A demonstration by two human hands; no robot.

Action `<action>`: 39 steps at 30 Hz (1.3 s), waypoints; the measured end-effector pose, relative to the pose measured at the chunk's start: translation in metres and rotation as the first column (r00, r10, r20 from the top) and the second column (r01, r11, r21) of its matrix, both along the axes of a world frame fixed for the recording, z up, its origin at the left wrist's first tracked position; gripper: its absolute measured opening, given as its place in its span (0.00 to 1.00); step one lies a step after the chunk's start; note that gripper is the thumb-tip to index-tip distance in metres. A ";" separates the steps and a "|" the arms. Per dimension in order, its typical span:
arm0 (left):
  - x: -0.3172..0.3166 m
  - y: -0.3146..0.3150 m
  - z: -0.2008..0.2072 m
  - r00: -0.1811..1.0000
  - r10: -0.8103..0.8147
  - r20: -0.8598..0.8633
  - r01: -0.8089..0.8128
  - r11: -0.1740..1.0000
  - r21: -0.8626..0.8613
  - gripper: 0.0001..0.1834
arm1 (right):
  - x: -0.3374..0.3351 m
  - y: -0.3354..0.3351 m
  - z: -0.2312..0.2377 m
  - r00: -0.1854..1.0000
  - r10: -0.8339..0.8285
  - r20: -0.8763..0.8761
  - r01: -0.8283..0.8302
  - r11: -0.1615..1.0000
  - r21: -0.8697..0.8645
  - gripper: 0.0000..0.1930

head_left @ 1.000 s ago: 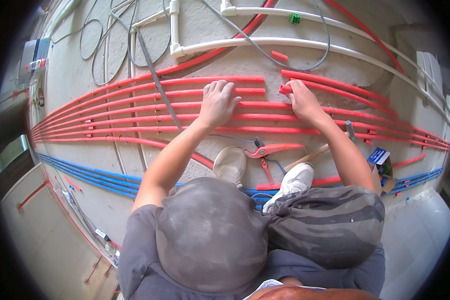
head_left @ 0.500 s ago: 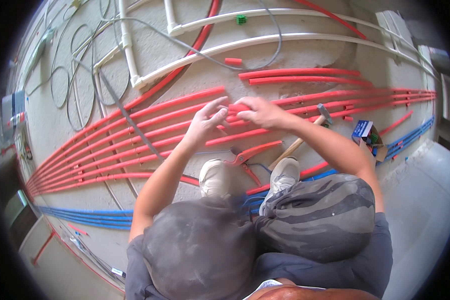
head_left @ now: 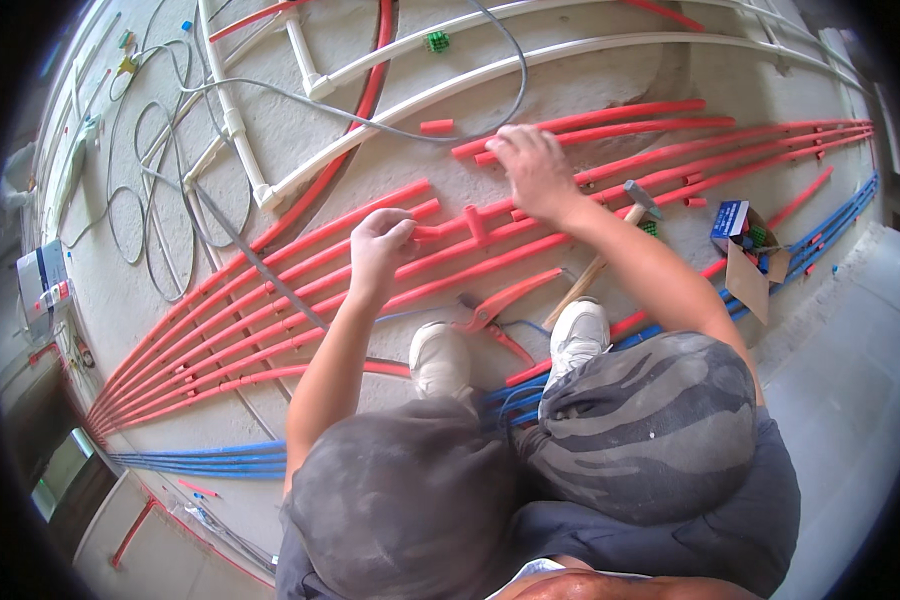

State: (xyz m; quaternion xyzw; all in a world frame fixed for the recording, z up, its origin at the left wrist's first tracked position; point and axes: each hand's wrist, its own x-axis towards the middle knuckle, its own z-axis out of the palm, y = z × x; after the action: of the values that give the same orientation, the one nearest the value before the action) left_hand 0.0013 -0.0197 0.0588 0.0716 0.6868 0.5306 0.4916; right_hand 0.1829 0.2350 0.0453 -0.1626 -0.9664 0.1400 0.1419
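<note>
My left hand point(head_left: 382, 245) is over the red pipes, its fingertips pinched together beside a red pipe point(head_left: 425, 232); what they hold, if anything, cannot be made out. A short red pipe piece point(head_left: 475, 225) sits crosswise on the pipe run, between my two hands. Farther right, my right hand point(head_left: 538, 175) reaches out with its fingers apart, close to the left ends of two loose red pipes point(head_left: 610, 131). Whether it touches them is unclear. Between my shoes and the pipes lies a red-handled pipe cutter point(head_left: 490, 310). A hammer point(head_left: 610, 245) with a wooden handle rests right of it.
Blue pipes point(head_left: 200, 460) run along the near side. An opened cardboard box point(head_left: 745, 240) with green pieces stands at the right. White pipes point(head_left: 450, 95) and a grey cable point(head_left: 310, 100) cross the far floor. A short red offcut point(head_left: 436, 127) lies beyond the pipes.
My hands, together over a red piece before, have parted. The right moved farther away toward the loose pipes; the left went slightly left and closed its fingers. The view has shifted a little.
</note>
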 end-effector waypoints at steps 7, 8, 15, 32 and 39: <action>0.036 0.044 0.011 0.394 -0.525 -0.754 0.643 0.744 -0.182 0.34 | 0.015 0.062 -0.036 0.963 0.009 0.268 -0.043 0.992 0.121 0.22; 0.043 0.053 0.016 0.323 -0.590 -0.740 0.688 0.683 -0.245 0.36 | 0.015 0.064 -0.028 0.954 0.042 0.297 -0.084 0.988 0.131 0.21; 0.065 0.088 -0.017 -0.147 -0.599 -0.787 0.827 0.362 -0.430 0.33 | 0.018 0.076 -0.005 0.944 0.036 0.329 -0.114 0.968 0.221 0.13; 0.082 0.066 -0.012 -0.127 -0.506 -0.853 0.685 0.578 -0.444 0.17 | 0.059 0.167 -0.027 0.921 -0.295 0.253 0.206 0.923 0.325 0.33; 0.092 0.025 -0.023 0.027 -0.514 -0.857 0.592 0.700 -0.400 0.16 | 0.083 0.092 -0.016 0.973 -0.229 0.005 0.229 0.973 -0.016 0.25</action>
State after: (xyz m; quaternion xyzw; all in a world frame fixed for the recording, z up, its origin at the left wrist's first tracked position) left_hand 0.0928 0.0050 0.0358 0.6411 0.7317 0.1715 0.1555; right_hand 0.2654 0.3271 0.0296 -0.2743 -0.9402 0.1305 0.1540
